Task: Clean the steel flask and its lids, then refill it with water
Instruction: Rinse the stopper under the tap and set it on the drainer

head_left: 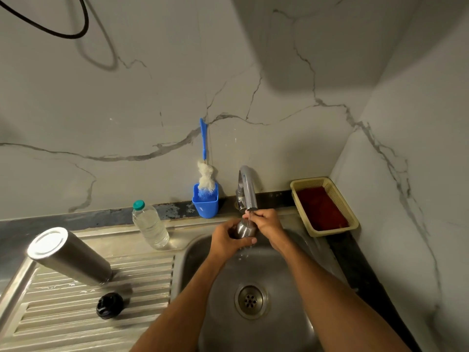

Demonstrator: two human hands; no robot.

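1. Head view shows no readable brand, label or writing on anything; the clear plastic water bottle with a teal cap [150,226] bears no legible print.
2. Both hands meet under the curved chrome tap [246,188], above the stainless steel sink basin [220,288].
3. The left hand [227,241] has its fingers curled round a small rounded steel lid [244,229], gripping it from the left and below.
4. The right hand [266,222] has its fingers bent against the top of that lid just beneath the spout; whether they pinch it or only rub it cannot be told.
5. A thin stream of water runs from the spout over the lid and drips into the basin, whose round drain strainer [250,299] lies near the person.
6. The tall cylindrical steel flask [68,255] stands upside down on the ribbed steel draining board [76,323], left of the basin.
7. A black round inner lid [110,305] lies on the same board, near the flask and apart from it.
8. The water bottle stands upright at the back of the board, between flask and basin.
9. A blue plastic holder [206,204] sits against the wall with a blue-handled white bottle brush [205,174] standing in it.
10. A cream plastic basket holding a dark red cloth [324,207] rests in the right corner.
11. Grey-veined white marble walls [127,123] enclose the sink, and a black cable [76,34] loops at the top left.
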